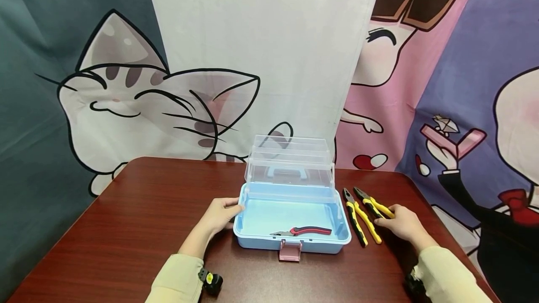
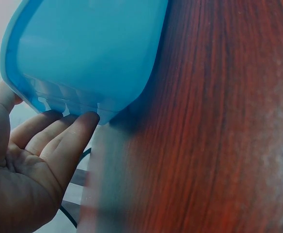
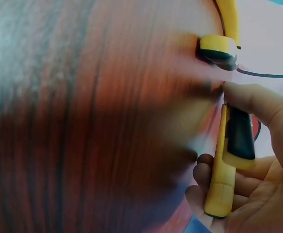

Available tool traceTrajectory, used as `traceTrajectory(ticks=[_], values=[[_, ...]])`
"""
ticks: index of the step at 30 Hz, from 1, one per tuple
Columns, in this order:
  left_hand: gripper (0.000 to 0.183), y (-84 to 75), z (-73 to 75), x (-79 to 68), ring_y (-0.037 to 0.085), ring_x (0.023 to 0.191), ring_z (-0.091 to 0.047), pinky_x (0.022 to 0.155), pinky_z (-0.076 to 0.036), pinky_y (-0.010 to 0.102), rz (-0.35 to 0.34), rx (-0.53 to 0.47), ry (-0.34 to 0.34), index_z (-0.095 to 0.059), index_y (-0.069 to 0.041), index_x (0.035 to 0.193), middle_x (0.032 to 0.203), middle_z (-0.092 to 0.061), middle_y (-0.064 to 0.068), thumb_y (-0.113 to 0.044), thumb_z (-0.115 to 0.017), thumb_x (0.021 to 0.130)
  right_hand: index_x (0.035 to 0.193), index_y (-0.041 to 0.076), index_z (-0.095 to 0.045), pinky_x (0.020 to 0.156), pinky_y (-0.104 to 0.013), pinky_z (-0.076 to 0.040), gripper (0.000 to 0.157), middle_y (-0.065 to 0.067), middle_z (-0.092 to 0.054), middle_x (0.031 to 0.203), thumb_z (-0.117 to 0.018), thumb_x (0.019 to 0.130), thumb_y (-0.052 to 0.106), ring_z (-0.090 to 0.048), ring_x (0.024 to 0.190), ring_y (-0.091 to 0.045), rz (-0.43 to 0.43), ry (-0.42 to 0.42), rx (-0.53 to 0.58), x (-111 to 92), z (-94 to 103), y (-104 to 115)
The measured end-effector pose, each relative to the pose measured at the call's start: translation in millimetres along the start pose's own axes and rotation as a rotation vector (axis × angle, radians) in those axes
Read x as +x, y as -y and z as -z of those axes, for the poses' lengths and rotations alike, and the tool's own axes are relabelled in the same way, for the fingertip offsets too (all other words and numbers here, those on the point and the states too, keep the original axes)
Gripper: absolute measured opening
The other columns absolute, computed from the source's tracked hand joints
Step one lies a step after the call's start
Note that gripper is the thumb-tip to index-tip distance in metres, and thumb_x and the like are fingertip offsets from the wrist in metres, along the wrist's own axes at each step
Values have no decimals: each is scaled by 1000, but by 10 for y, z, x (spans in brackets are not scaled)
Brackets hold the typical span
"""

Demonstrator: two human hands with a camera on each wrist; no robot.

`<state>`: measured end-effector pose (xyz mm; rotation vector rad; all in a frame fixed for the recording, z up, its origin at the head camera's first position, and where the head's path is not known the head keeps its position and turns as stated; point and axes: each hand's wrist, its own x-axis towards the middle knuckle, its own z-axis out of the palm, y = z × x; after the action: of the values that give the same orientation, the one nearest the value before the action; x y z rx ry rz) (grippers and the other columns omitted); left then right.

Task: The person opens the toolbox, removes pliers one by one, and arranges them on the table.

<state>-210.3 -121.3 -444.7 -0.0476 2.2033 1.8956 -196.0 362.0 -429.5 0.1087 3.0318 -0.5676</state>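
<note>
A light blue plastic toolbox [image 1: 290, 243] with its clear lid [image 1: 290, 162] raised stands on the table. My left hand [image 1: 221, 216] holds its left wall, thumb at the rim and fingertips [image 2: 90, 118] against the outer side. Inside the box lies one pair of red-and-black pliers [image 1: 311, 231]. At the right, my right hand [image 1: 402, 223] grips yellow-and-black pliers [image 1: 370, 203] by the handles, thumb on one and fingers round the other [image 3: 221, 189]. Between that hand and the box, a second yellow-and-black pair of pliers [image 1: 361, 219] lies on the table.
The dark red wooden table [image 1: 139, 228] reaches back to a printed cloth [image 1: 261, 36] with cartoon figures. A pink latch [image 1: 290, 250] hangs open at the box's front. The lid leans back close to the cloth.
</note>
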Motion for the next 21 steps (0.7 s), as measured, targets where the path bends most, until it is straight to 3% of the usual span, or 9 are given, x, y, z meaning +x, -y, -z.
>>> traceTrajectory(ticks=[13,21], values=[[44,3,-4,2,29,94,-67,69,-59,42,6,-11,7,-54,3,130,118,-63,25,-11,-61,89,99,-15,-59,58,-28,-37,58,-12,-55,76,-74,76,37,-48,70,-24,-11,26,0,7,-30,36],[45,0,7,5,28,92,-68,68,-59,41,9,-4,6,-54,3,131,117,-63,25,-12,-61,89,101,-15,-59,58,-29,-38,60,-11,-55,77,-74,76,38,-48,70,-23,-19,47,1,14,-26,60]])
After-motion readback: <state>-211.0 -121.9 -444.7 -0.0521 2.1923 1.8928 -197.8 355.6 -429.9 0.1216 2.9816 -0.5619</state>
